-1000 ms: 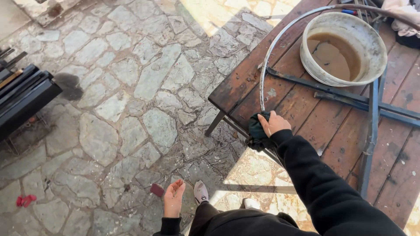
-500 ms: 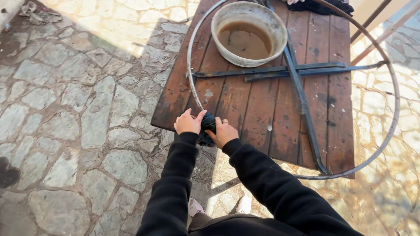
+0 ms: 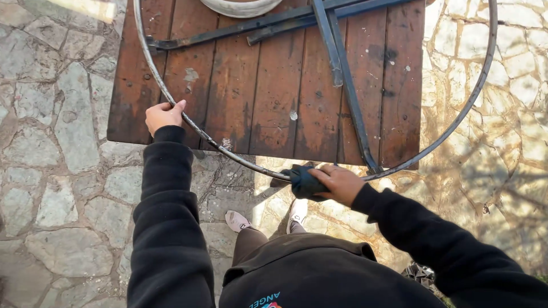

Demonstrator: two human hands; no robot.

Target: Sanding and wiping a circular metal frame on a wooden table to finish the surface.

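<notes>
Left hand (image 3: pixel 164 115) clenched on the metal hoop (image 3: pixel 240 161) steadies it over the wooden worktop (image 3: pixel 268 85) while the right hand (image 3: pixel 341 183) presses a dark cloth (image 3: pixel 302 181) against its rim.

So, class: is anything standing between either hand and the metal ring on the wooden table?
Nothing visible does. The left hand grips the metal ring directly. The right hand presses a dark cloth against the ring, so only that cloth lies between them.

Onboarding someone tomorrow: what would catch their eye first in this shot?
The big metal hoop, lying on the dark wooden table and overhanging its near edge. The left hand grips the hoop at the table's left side, while the right hand presses a dark cloth on its near arc.
</notes>
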